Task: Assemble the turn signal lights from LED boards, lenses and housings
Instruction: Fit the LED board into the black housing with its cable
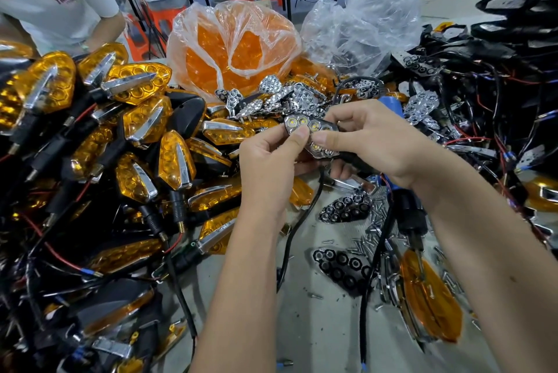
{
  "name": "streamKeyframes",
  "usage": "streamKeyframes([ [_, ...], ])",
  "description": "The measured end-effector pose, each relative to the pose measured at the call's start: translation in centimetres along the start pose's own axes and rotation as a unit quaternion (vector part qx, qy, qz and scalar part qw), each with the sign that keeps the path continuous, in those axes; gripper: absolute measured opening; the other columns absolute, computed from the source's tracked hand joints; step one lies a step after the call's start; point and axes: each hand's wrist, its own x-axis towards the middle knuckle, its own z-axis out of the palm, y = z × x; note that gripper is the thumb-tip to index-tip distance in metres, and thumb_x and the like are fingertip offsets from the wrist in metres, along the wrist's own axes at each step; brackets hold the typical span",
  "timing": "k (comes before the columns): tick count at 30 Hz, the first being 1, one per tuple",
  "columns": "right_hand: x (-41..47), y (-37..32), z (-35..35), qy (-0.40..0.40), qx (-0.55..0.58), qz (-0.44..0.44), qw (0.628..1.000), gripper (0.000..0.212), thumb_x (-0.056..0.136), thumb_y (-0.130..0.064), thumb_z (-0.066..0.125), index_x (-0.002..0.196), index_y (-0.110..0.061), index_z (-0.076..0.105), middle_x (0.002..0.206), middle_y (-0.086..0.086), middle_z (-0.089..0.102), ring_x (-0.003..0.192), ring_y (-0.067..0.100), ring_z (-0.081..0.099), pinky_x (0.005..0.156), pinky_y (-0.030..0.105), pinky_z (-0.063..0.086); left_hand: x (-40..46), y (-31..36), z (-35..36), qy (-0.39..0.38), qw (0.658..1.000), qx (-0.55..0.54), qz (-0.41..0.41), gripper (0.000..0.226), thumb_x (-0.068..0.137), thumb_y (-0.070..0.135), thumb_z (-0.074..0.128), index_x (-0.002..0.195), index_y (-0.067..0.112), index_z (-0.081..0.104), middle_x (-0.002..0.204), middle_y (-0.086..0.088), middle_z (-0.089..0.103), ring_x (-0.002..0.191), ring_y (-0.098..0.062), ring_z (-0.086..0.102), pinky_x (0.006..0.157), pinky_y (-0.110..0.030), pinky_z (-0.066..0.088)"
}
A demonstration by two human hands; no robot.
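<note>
Both hands hold one turn signal at the middle of the view. Its chrome reflector [311, 128] with yellow LEDs faces me, seated in a black housing [353, 158] whose black cable [305, 215] hangs down. My left hand [268, 158] pinches the reflector's left end, thumb on top. My right hand [371, 137] grips the housing and presses the reflector with its thumb. Loose chrome reflectors [271, 98] lie just behind. An amber lens [428, 294] lies at the lower right.
Finished amber-lensed signals [120, 143] are heaped on the left. A clear bag of amber lenses [232, 49] stands behind, a second clear bag [362, 19] beside it. Black housings with wires [498, 95] pile up on the right. Screws [377, 221] and black LED boards [344, 267] lie near. A person [54, 1] stands far left.
</note>
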Motion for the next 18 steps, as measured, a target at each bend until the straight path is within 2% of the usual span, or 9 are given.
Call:
streamKeyframes([
  [2,-0.1,-0.1,0.2,-0.001,0.021,0.016,1.000,0.032,0.099,-0.017,0.070,0.092,0.011,0.056,0.076,0.014,0.068,0.057,0.029,0.069,0.052,0.033,0.060,-0.1,0.0,0.4,0.017,1.000,0.002,-0.014,0.028,0.101,0.023,0.068,0.076,0.012,0.076,0.062,0.004,0.062,0.064,-0.016,0.066,0.065,-0.042,0.064],
  [5,-0.1,-0.1,0.6,0.004,0.036,0.025,0.999,0.034,0.099,-0.016,0.070,0.096,0.014,0.054,0.082,0.021,0.066,0.060,0.031,0.071,0.053,0.031,0.061,0.0,-0.3,0.6,0.059,0.998,0.024,0.004,0.042,0.095,0.037,0.075,0.086,-0.004,0.071,0.075,-0.023,0.061,0.075,-0.027,0.056,0.080,-0.070,0.057],
  [7,-0.1,0.0,1.2,0.013,0.037,0.025,0.999,0.032,0.098,-0.017,0.072,0.095,0.011,0.057,0.083,0.021,0.068,0.064,0.032,0.072,0.056,0.030,0.061,0.3,-0.5,0.2,0.069,0.997,0.030,0.014,0.038,0.093,0.036,0.076,0.086,-0.001,0.074,0.084,-0.036,0.063,0.077,-0.032,0.056,0.079,-0.073,0.055],
  [8,0.0,0.1,1.5,0.012,0.037,0.024,0.999,0.030,0.098,-0.018,0.072,0.096,0.009,0.061,0.085,0.022,0.071,0.066,0.032,0.072,0.058,0.030,0.061,0.5,-0.6,-0.1,0.075,0.997,0.032,0.016,0.037,0.093,0.034,0.076,0.085,-0.002,0.074,0.084,-0.037,0.063,0.076,-0.031,0.055,0.077,-0.069,0.058],
  [10,0.0,0.2,1.9,0.001,0.025,0.030,0.999,0.025,0.098,-0.022,0.073,0.099,0.003,0.069,0.092,0.024,0.075,0.072,0.031,0.073,0.065,0.032,0.063,0.7,-0.8,-0.6,0.091,0.995,0.040,0.016,0.033,0.094,0.029,0.077,0.083,-0.002,0.075,0.077,-0.026,0.064,0.072,-0.026,0.053,0.067,-0.050,0.056],
  [13,0.0,0.2,1.5,-0.012,0.003,0.034,0.999,0.027,0.098,-0.030,0.074,0.098,-0.002,0.076,0.087,0.018,0.077,0.070,0.018,0.074,0.064,0.024,0.060,0.8,-1.0,-0.9,0.085,0.995,0.045,0.014,0.019,0.095,0.022,0.077,0.078,0.014,0.082,0.070,-0.005,0.071,0.063,-0.014,0.059,0.056,-0.029,0.052],
  [15,-0.1,0.4,1.2,0.008,-0.011,0.017,1.000,0.035,0.098,-0.031,0.072,0.094,0.003,0.076,0.060,0.003,0.065,0.050,0.003,0.060,0.051,0.012,0.048,0.9,-1.0,-0.9,0.070,0.996,0.050,0.023,0.017,0.095,0.020,0.076,0.080,0.019,0.083,0.069,0.002,0.073,0.061,-0.006,0.062,0.054,-0.022,0.052],
  [17,0.0,0.6,1.1,0.028,-0.025,0.001,0.999,0.036,0.098,-0.030,0.072,0.090,0.004,0.077,0.053,-0.006,0.057,0.044,0.000,0.053,0.048,0.010,0.044,0.9,-1.0,-0.8,0.066,0.996,0.055,0.030,0.017,0.096,0.020,0.075,0.081,0.019,0.083,0.069,0.004,0.073,0.061,-0.005,0.061,0.053,-0.022,0.051],
  [18,0.1,0.6,1.2,0.033,-0.029,-0.005,0.999,0.036,0.098,-0.030,0.073,0.089,0.004,0.077,0.056,-0.001,0.060,0.047,0.003,0.055,0.050,0.013,0.047,0.8,-0.9,-0.8,0.067,0.996,0.057,0.033,0.017,0.096,0.021,0.076,0.080,0.020,0.082,0.068,0.004,0.072,0.060,-0.006,0.060,0.053,-0.022,0.051],
])
